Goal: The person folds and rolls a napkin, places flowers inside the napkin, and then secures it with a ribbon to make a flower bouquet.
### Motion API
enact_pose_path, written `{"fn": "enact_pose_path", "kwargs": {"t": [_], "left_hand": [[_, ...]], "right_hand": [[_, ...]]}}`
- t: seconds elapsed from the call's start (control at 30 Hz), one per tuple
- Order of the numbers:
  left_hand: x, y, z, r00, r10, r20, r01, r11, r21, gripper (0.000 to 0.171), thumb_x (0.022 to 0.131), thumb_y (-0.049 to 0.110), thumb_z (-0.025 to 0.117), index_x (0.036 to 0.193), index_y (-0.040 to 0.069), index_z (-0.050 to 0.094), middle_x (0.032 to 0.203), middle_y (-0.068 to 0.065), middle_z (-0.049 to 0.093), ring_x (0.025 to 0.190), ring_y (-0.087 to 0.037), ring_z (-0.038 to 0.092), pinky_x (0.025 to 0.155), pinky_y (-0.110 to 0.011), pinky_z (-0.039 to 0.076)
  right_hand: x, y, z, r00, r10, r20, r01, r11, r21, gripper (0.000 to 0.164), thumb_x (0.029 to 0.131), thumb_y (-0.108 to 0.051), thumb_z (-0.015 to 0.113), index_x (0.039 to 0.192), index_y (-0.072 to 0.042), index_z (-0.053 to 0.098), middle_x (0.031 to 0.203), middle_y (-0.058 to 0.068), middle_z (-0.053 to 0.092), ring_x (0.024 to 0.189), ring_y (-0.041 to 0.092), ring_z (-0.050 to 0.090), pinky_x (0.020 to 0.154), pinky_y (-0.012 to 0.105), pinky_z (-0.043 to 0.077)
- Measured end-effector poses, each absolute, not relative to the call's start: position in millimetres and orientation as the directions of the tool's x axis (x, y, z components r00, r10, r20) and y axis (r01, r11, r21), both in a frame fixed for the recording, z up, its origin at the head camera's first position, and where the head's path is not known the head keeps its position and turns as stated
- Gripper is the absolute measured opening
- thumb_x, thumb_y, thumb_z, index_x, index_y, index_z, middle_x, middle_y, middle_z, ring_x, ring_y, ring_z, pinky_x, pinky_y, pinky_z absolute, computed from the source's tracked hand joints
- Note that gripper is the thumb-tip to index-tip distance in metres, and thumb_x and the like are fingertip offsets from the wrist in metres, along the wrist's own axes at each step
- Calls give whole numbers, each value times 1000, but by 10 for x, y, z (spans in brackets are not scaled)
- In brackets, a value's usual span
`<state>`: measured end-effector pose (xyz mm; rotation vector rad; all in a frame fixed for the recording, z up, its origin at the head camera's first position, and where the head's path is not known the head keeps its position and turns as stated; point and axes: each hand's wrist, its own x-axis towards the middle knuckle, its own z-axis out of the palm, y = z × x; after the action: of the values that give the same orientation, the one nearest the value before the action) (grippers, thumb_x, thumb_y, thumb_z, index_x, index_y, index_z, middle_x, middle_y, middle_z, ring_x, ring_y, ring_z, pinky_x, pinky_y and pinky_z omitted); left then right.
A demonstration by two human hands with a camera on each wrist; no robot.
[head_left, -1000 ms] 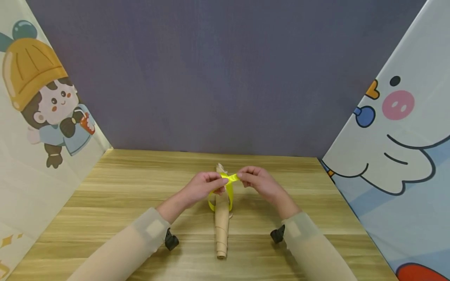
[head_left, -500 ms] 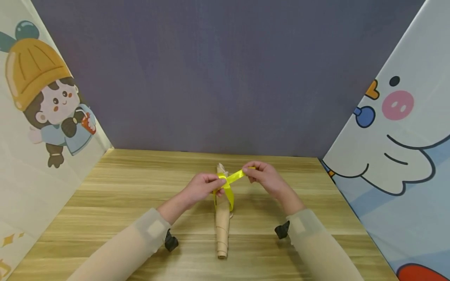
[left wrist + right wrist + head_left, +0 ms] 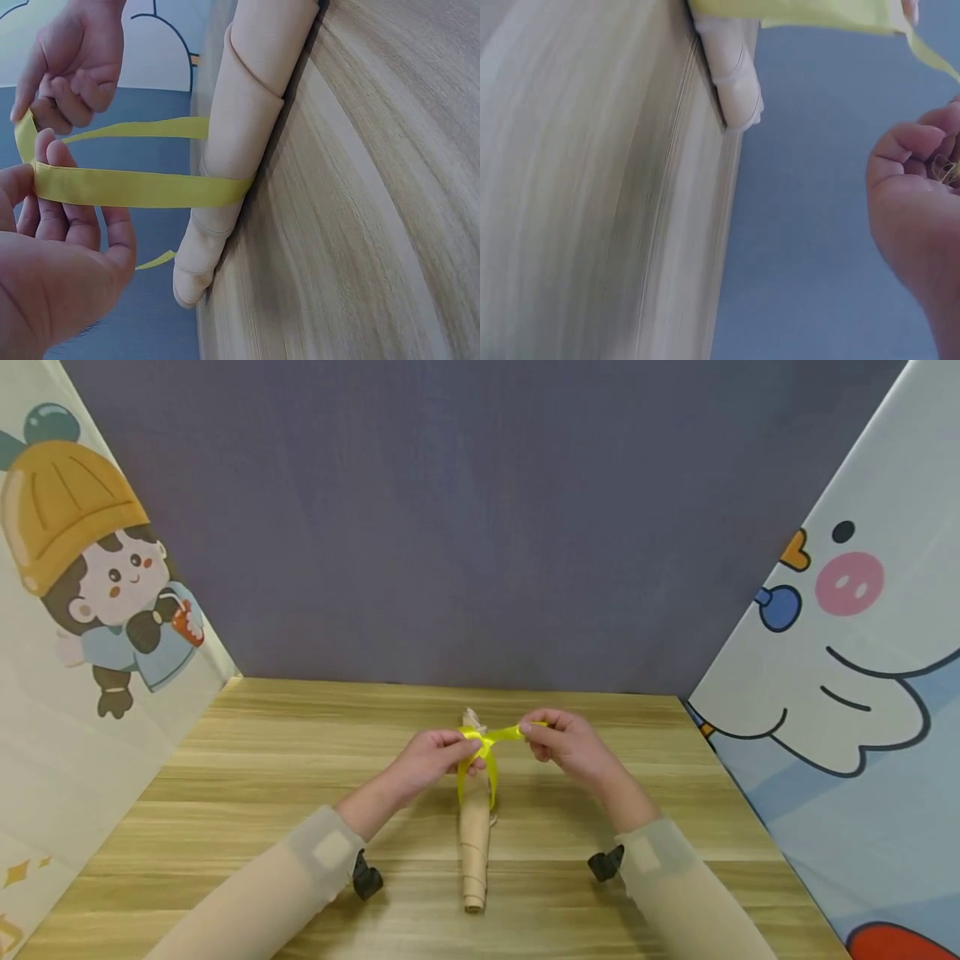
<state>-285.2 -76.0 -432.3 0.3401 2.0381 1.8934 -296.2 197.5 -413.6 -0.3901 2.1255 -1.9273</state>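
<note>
A long beige roll (image 3: 474,852) with overlapping spiral edges lies lengthwise on the table. A yellow ribbon (image 3: 142,187) passes around it and rises in a loop to both hands. My left hand (image 3: 431,758) pinches the ribbon between thumb and fingers, above the roll's far part. To its right, my right hand (image 3: 567,745) pinches a ribbon tail drawn out sideways, with fine frayed threads (image 3: 946,171) showing at its palm in the right wrist view. A short ribbon end (image 3: 156,260) pokes out below the left hand in the left wrist view.
The wood-grain table (image 3: 300,827) meets a dark grey-blue back panel (image 3: 480,527). Cartoon-printed panels stand at the left (image 3: 45,735) and right (image 3: 885,710). A small black camera sits at each wrist, the left camera (image 3: 367,875) and the right camera (image 3: 606,863).
My right hand has moved to the right, drawing the ribbon tail out longer, then dipped slightly. The tail now looks twisted and narrower. My left hand and the roll have hardly moved.
</note>
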Motion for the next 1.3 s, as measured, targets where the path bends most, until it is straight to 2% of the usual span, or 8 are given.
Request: {"fn": "enact_pose_path", "kwargs": {"t": [0.2, 0.4, 0.63, 0.77, 1.03, 1.13, 1.3], "left_hand": [[-2873, -769, -4346, -918, 389, -79, -70, 36, 997, 28, 111, 22, 67, 109, -3, 79, 95, -3, 84, 91, -15, 78, 97, -35, 63], [-2869, -776, -4347, -918, 388, -80, -77, 24, 997, 27, 110, 24, 69, 105, 0, 79, 95, -3, 84, 87, -12, 76, 93, -32, 61], [-2854, -766, -4334, -920, 375, -112, -98, 54, 994, 30, 106, 35, 75, 98, 6, 81, 95, 0, 82, 88, -14, 74, 98, -43, 59], [-2855, -754, -4336, -926, 362, -111, -95, 61, 994, 25, 104, 31, 78, 95, 8, 80, 92, 2, 80, 87, -14, 73, 99, -46, 60], [-2850, -728, -4326, -935, 344, -88, -87, 19, 996, 18, 102, 14, 77, 109, -2, 80, 93, 4, 78, 85, -11, 73, 90, -33, 61], [-2850, -730, -4328, -937, 339, -82, -79, 21, 997, 20, 103, 14, 76, 111, -4, 80, 94, 4, 78, 86, -11, 73, 91, -33, 61], [-2858, -733, -4343, -944, 319, -89, -82, 36, 996, 16, 102, 16, 77, 107, 1, 81, 92, 5, 77, 92, -17, 69, 91, -36, 59]], "right_hand": [[-2799, 1944, -4154, -899, -437, 0, -81, 167, -983, 19, 109, -21, 70, 120, -6, 74, 77, -2, 57, 71, 14, 51, 69, 28, 45], [-2723, 1871, -4207, -881, -474, 0, -118, 220, -968, 26, 107, -22, 72, 122, -1, 75, 79, -3, 57, 73, 13, 52, 70, 29, 48], [-2686, 1771, -4256, -872, -490, -16, -121, 247, -961, 24, 107, -23, 74, 120, -4, 77, 79, -4, 55, 73, 12, 51, 69, 31, 47], [-2675, 1731, -4263, -865, -502, -16, -134, 261, -956, 23, 106, -22, 74, 119, -3, 77, 82, -5, 58, 74, 12, 52, 69, 29, 48], [-2700, 1718, -4298, -852, -522, -37, -133, 285, -949, 27, 106, -25, 75, 119, -2, 76, 88, -3, 64, 78, 13, 55, 71, 30, 50], [-2698, 1761, -4306, -845, -531, -54, -114, 278, -954, 27, 108, -28, 72, 119, -3, 76, 92, -1, 65, 82, 14, 56, 76, 33, 52], [-2713, 1858, -4304, -851, -523, -48, -106, 260, -960, 38, 115, -34, 58, 123, -1, 74, 101, 5, 69, 85, 18, 60, 79, 35, 55]]}}
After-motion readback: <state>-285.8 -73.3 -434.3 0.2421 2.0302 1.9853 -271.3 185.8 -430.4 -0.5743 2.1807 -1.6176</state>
